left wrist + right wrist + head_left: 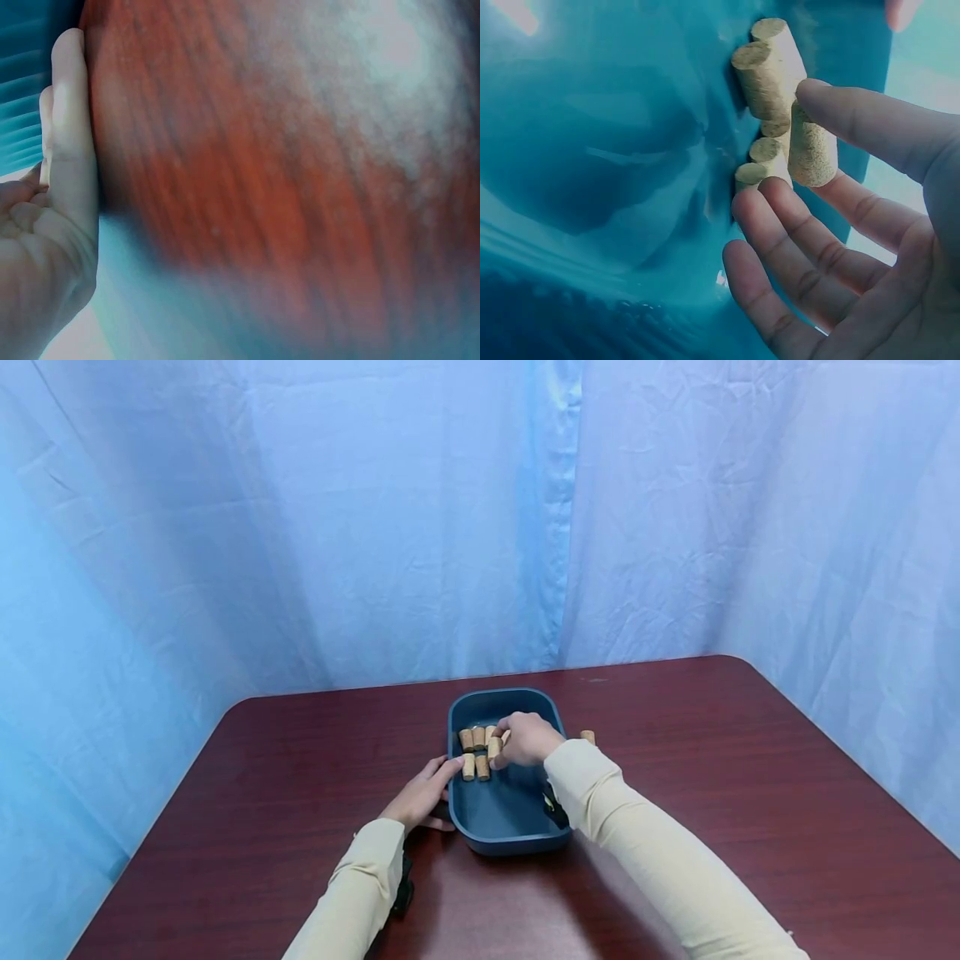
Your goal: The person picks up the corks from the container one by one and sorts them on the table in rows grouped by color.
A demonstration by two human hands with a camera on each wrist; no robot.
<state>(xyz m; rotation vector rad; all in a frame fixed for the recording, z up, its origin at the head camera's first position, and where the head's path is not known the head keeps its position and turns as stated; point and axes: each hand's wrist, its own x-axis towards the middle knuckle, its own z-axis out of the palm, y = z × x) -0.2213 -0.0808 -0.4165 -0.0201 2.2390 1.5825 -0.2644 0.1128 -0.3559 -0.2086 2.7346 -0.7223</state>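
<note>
A dark blue rectangular bin holds several cork stoppers standing in two rows toward its left side. My right hand reaches over the bin and pinches a cork stopper between thumb and fingers, beside the standing corks. In the head view that cork is just right of the two front-row corks. My left hand is at the bin's left wall, thumb over the rim with its tip by the leftmost front cork. Its other fingers lie straight along the outside of the wall.
Another cork is on the dark red wooden table, right of the bin and partly hidden by my right sleeve. Light blue curtains hang behind and beside the table.
</note>
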